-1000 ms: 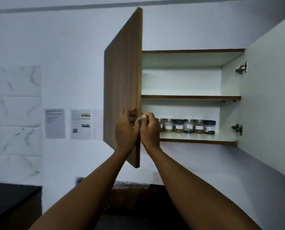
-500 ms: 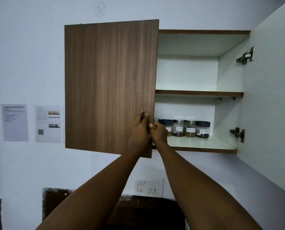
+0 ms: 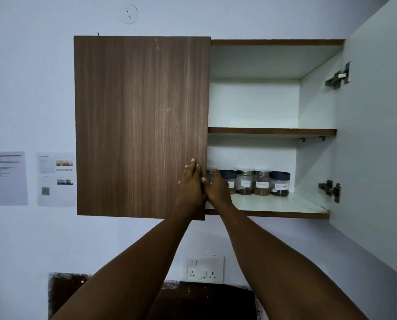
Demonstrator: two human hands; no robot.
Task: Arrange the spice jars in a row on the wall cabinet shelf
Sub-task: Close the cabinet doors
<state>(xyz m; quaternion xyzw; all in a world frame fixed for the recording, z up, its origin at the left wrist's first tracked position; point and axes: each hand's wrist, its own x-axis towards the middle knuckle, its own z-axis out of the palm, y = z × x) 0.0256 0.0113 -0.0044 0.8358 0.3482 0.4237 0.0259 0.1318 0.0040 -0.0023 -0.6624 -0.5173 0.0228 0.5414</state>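
Spice jars (image 3: 255, 183) stand in a row on the lower shelf (image 3: 273, 203) of our wall cabinet. Nearest, our left hand (image 3: 191, 183) lies with straight fingers flat on the left door (image 3: 142, 125). Our right hand (image 3: 217, 187) reaches behind the door edge; we cannot tell its grip. Farther right, the right door (image 3: 377, 135) stands wide.

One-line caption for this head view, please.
Left hand presses the left cabinet door nearly shut; spice jars stand in a row.
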